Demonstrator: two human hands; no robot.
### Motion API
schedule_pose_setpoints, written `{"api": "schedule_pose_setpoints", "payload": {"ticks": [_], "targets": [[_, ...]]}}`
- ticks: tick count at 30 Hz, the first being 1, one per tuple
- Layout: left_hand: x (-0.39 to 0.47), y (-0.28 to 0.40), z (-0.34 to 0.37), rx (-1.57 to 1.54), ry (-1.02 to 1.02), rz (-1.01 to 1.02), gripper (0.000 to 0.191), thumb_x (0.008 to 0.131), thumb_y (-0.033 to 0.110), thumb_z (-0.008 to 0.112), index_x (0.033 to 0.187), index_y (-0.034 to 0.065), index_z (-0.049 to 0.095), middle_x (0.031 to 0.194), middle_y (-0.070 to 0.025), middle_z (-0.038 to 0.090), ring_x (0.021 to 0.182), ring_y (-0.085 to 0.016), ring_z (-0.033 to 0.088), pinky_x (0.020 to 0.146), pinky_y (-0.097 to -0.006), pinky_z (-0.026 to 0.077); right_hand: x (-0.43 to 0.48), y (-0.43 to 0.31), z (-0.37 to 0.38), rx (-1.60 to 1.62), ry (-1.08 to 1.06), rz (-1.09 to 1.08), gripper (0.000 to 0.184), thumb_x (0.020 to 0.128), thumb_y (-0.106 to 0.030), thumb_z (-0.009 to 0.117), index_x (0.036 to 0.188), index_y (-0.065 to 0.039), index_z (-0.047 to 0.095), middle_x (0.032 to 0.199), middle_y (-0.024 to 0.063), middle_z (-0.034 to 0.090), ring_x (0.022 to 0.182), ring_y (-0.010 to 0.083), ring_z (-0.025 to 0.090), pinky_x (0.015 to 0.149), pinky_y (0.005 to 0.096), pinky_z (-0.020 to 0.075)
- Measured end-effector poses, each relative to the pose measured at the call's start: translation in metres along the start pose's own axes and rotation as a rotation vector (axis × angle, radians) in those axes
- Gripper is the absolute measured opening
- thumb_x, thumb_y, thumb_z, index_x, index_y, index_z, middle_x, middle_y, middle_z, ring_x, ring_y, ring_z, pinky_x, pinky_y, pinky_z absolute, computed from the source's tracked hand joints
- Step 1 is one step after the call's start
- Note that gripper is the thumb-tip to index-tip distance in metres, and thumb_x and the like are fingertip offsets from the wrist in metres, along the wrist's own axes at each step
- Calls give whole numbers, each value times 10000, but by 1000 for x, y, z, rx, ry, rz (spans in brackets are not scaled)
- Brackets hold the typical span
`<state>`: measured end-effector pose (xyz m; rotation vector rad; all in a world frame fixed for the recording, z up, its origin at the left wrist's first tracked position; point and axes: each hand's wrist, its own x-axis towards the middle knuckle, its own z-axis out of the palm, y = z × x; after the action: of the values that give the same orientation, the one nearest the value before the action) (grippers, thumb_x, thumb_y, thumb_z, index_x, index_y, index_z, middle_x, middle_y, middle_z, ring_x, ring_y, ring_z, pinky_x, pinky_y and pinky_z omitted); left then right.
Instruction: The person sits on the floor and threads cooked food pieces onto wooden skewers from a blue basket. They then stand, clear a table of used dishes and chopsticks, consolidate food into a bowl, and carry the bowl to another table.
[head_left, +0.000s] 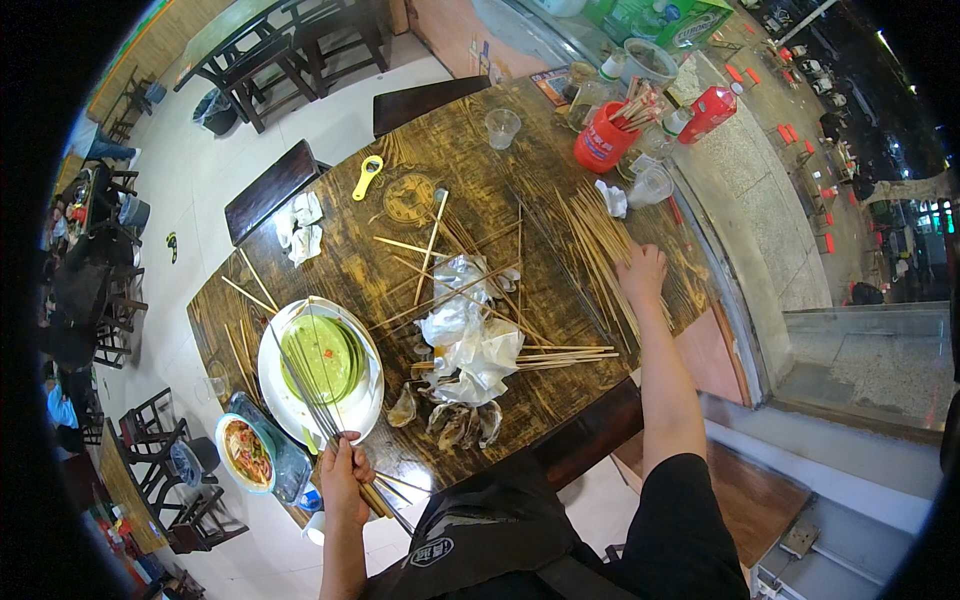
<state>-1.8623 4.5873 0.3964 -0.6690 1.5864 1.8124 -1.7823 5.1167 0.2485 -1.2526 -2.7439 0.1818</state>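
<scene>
In my left hand (345, 472) is a bundle of thin metal skewers (311, 390), slanting up across the white plates. The plates (268, 367) are stacked, with several green ones (315, 349) on top. My right hand (643, 274) touches a spread of bamboo skewers (596, 232) near the table's window side; whether its fingers grip any is hidden. Darker thin skewers (559, 262) lie alongside. Crumpled tissue (480, 360) covers part of the table's middle, amid scattered chopsticks and skewers (555, 360). Several oyster shells (465, 426) sit at the near edge.
A bowl of leftover food (249, 456) stands by a blue-grey tray (292, 469) at left. A red chopstick holder (606, 139), bottles (709, 114) and plastic cups (651, 186) crowd the far right. A yellow bottle opener (367, 178) and tissues (302, 229) lie farther off. Dark chairs (274, 191) edge the table.
</scene>
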Motion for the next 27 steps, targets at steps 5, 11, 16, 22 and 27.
{"api": "schedule_pose_setpoints", "payload": {"ticks": [5, 11, 16, 22, 27], "targets": [[-1, 0, 1, -1, 22, -6, 154, 1011, 213, 425, 1029, 87, 513, 670, 24, 427, 525, -49, 335, 485, -207, 309, -8, -32, -1, 114, 19, -162, 275, 799, -189, 680, 1020, -39, 612, 1046, 146, 542, 1012, 332, 494, 866, 450, 424], [-1, -1, 2, 1, 13, -10, 157, 1011, 215, 427, 1033, 85, 512, 672, 24, 427, 528, -48, 338, 485, -205, 312, -21, -76, 12, 274, -199, -136, 146, 820, -143, 648, 870, -13, 604, 953, 171, 554, 899, 344, 548, 831, 436, 452], [-1, -2, -1, -15, 6, -8, 157, 1011, 216, 428, 1039, 83, 506, 672, 21, 428, 527, -48, 339, 483, -204, 316, -18, -85, 23, 230, -279, -57, 127, 820, -116, 622, 837, 7, 596, 962, 188, 553, 900, 361, 550, 814, 438, 463], [-2, -1, -4, -19, 17, -9, 155, 1011, 215, 429, 1039, 82, 503, 676, 20, 429, 523, -48, 338, 483, -202, 318, -7, -81, 21, 254, -519, -32, 153, 811, -109, 604, 808, 43, 583, 886, 224, 559, 869, 382, 547, 792, 458, 458], [-2, -1, -5, -28, 1, 2, 151, 1010, 213, 431, 1039, 84, 502, 675, 21, 424, 523, -45, 337, 484, -201, 317, -15, -81, 13, 258, -238, -33, 199, 815, -100, 615, 902, 72, 560, 906, 247, 575, 874, 383, 567, 778, 462, 483]]}}
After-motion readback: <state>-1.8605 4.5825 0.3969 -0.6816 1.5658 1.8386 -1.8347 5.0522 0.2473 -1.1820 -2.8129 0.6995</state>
